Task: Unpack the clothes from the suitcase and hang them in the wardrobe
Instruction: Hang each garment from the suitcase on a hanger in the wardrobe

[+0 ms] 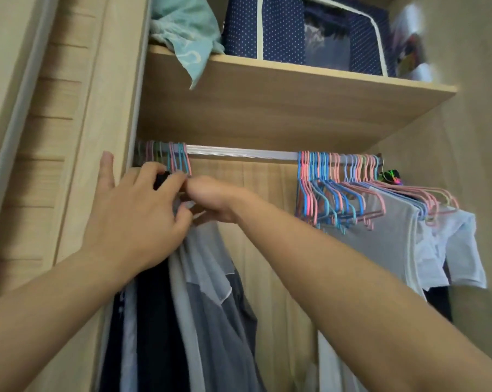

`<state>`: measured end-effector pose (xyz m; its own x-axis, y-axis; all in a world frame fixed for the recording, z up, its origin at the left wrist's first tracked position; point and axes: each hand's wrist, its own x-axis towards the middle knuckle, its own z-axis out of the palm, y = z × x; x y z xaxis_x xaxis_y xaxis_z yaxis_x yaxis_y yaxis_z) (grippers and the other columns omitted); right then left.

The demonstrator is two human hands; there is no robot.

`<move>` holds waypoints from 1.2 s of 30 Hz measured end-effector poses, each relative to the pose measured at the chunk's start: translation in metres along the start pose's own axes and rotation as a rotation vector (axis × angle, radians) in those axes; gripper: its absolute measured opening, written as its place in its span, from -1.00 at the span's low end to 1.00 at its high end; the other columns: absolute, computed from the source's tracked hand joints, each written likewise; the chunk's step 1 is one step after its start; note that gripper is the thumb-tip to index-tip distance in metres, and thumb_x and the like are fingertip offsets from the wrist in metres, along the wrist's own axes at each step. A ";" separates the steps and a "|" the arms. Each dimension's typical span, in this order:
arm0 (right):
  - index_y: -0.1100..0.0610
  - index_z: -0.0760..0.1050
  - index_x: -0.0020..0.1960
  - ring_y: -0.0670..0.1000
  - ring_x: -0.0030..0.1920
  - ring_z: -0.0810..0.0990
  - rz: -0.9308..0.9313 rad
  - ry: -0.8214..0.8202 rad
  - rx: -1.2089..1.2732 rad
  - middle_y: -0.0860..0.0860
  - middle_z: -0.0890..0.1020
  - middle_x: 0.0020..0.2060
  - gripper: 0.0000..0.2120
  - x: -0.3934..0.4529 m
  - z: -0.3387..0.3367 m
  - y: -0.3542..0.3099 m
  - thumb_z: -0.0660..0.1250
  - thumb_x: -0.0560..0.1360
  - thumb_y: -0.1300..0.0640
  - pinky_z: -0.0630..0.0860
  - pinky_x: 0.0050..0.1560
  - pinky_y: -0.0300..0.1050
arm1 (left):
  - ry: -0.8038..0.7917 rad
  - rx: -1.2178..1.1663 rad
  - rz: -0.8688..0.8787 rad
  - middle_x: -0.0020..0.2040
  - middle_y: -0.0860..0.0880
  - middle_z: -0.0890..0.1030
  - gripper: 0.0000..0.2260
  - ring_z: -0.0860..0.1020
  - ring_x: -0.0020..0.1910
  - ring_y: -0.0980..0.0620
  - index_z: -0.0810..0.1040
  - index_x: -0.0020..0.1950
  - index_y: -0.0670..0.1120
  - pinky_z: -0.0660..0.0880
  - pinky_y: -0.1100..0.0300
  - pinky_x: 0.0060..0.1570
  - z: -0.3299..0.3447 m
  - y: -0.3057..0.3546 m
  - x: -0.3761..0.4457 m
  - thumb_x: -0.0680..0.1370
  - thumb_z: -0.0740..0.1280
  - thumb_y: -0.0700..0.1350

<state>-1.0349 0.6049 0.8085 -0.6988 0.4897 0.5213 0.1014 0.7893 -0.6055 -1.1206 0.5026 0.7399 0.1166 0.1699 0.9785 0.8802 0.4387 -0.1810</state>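
Head view: both hands meet left of centre, just under the rail (239, 153); left hand (137, 210) and right hand (213, 199) pinch the grey shirt's (210, 278) hanger top, its hook straight above them.

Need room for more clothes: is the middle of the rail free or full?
Free: the rail is bare between the left hangers and right hangers.

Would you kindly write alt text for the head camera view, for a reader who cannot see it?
Both hands, left hand and right hand, work at the tops of grey and dark clothes hanging at the left end of a wardrobe rail. Pink and blue hangers crowd the right end, beneath a wooden shelf.
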 end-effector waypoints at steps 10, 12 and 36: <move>0.11 0.56 0.26 0.20 0.24 0.50 0.324 0.566 -1.611 0.14 0.52 0.21 -0.70 -0.093 -0.176 0.092 0.25 0.55 0.18 0.44 0.13 0.03 | -0.292 0.200 0.121 0.60 -0.17 0.26 -0.43 0.23 0.53 -0.29 0.57 0.38 0.14 -0.02 -0.36 0.46 0.031 0.040 -0.010 0.53 0.08 0.37; 0.15 0.57 0.22 0.21 0.18 0.58 0.280 0.585 -1.600 0.15 0.57 0.16 -0.71 -0.099 -0.186 0.096 0.22 0.56 0.26 0.48 0.01 0.01 | -0.319 0.217 0.115 0.60 -0.18 0.22 -0.51 0.23 0.51 -0.29 0.61 0.33 0.13 0.05 -0.36 0.46 0.036 0.039 -0.012 0.52 0.20 0.32; 0.25 0.42 0.09 0.36 -0.03 0.58 0.059 0.959 -0.968 0.31 0.62 -0.07 -0.89 -0.171 -0.130 0.117 0.19 0.59 0.25 0.36 -0.20 0.10 | -0.019 -0.876 -0.216 0.24 -0.15 0.51 -0.70 0.45 0.24 -0.20 0.69 0.06 -0.04 0.35 -0.03 0.30 0.033 0.151 -0.074 0.41 0.26 -0.08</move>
<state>-0.8109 0.6620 0.7265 0.0452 0.2814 0.9585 0.8421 0.5055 -0.1881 -1.0116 0.5848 0.6372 -0.0927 0.1797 0.9793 0.9180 -0.3655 0.1539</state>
